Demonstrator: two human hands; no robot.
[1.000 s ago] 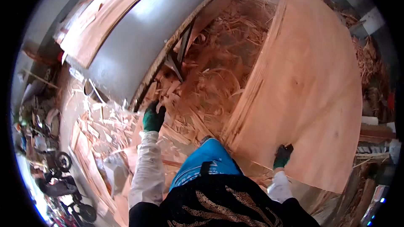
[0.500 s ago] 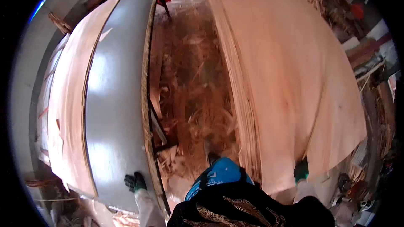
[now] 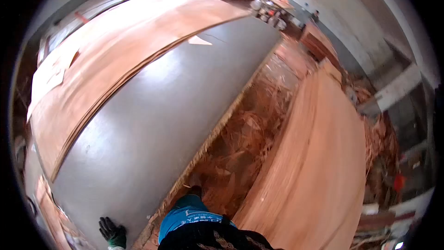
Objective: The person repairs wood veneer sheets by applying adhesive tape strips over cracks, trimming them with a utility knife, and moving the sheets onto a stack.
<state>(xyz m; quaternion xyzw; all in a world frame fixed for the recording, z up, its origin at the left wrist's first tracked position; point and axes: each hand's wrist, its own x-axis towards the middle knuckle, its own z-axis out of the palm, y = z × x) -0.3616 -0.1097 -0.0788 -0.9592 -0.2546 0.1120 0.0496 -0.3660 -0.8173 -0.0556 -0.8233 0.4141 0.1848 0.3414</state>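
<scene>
My left hand, in a dark glove with a green cuff, lies flat with fingers apart on the near end of a smooth grey tabletop. Several thin wood veneer sheets lie along the far left side of that tabletop, and a small pale veneer scrap rests beside their edge. To my right stands a tall stack of veneer sheets. My right hand is out of sight.
Veneer scraps litter the floor of the narrow aisle between table and stack. The table's edge is rough. Further off are another wood stack, a person and a heap of scraps at the right.
My view has swung left, so the grey table now fills the middle. My right hand, earlier at the veneer stack, has left the view. My left hand is still on the tabletop.
</scene>
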